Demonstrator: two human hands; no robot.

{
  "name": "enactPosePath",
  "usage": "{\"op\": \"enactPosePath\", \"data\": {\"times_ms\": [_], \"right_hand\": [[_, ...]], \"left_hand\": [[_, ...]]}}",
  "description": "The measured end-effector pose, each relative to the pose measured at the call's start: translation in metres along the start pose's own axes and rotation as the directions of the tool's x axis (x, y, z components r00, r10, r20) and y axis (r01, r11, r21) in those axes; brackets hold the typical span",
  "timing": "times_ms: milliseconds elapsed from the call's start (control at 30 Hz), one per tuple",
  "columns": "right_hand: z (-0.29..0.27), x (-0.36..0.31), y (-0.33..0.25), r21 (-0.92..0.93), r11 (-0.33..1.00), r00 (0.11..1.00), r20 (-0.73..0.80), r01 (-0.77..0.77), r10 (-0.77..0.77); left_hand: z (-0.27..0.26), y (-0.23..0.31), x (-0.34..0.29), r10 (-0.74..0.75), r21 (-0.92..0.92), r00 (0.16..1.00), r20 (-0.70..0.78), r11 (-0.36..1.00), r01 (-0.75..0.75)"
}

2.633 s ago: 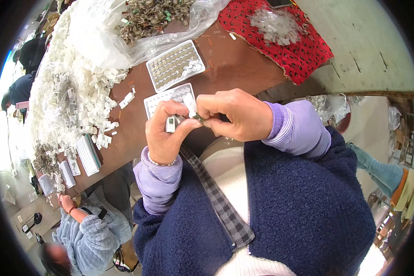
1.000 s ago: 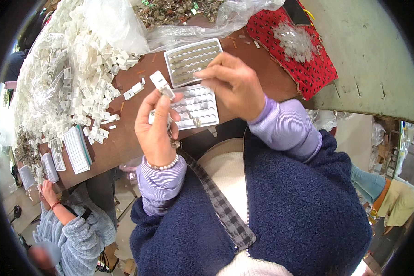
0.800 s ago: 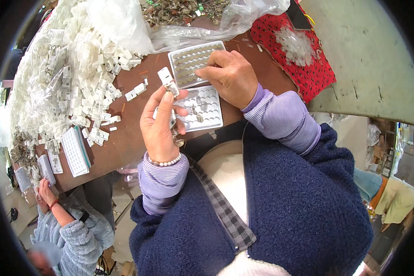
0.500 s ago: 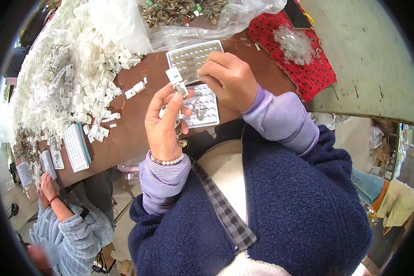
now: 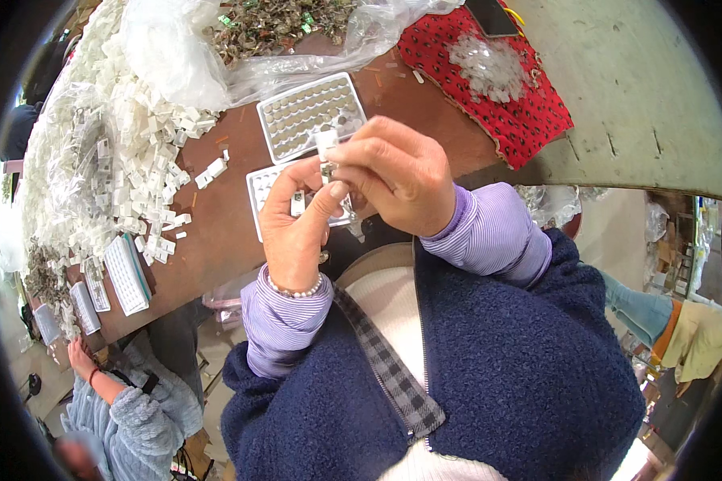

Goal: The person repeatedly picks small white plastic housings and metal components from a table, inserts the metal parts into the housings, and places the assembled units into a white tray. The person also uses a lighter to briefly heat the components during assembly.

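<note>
Fingers and thumb of my left hand (image 5: 295,240) are closed round a small white plastic case (image 5: 326,143), held up over the table, with a second white piece (image 5: 298,203) lower down in the same hand. At the case's right side my right hand (image 5: 405,172) presses its bent fingertips and thumb together; whatever lies between them is hidden. Just beyond is a white tray (image 5: 265,135) with rows of round grey discs. Another white tray (image 5: 257,188), with round hollows, is partly covered by my left hand.
A large heap of white plastic cases (image 5: 128,144) spreads along the left. Small metallic parts (image 5: 277,32) lie on clear plastic at the back. At the right, a red patterned cloth (image 5: 433,60) carries clear pieces (image 5: 489,68) and a phone (image 5: 492,18). Another person's hand (image 5: 80,357) is at lower left.
My right hand has come in to the case and its fingertips now meet it. My left hand has turned the case upright. The view has shifted, so the table things sit further left.
</note>
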State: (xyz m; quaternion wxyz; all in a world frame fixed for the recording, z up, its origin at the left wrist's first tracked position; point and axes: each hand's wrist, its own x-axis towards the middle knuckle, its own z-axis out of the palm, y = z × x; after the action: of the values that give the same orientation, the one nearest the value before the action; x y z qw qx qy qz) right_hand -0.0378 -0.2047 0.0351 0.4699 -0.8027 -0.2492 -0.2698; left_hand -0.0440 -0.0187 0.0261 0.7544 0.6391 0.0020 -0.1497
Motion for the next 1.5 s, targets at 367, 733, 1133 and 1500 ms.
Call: {"op": "enactPosePath", "data": {"times_ms": [367,733,1133,1500], "right_hand": [[0.008,0.009,0.051,-0.306,0.94,0.987,-0.001,-0.151,0.158],[0.006,0.008,0.033,-0.036,0.997,0.997,-0.024,-0.074,0.073],[-0.013,-0.013,-0.001,0.109,0.975,0.98,0.06,-0.194,0.188],[-0.009,-0.002,0.0,0.011,0.976,0.976,0.012,-0.219,0.218]], "left_hand": [[-0.025,-0.002,0.015,-0.119,-0.196,0.993,-0.021,0.974,0.113],[-0.004,-0.002,0.011,-0.069,-0.102,0.996,-0.05,0.993,0.064],[0.01,0.0,-0.001,0.071,0.005,0.992,0.103,0.997,-0.072],[-0.008,0.007,-0.006,-0.12,-0.053,0.979,0.163,0.99,0.13]]}}
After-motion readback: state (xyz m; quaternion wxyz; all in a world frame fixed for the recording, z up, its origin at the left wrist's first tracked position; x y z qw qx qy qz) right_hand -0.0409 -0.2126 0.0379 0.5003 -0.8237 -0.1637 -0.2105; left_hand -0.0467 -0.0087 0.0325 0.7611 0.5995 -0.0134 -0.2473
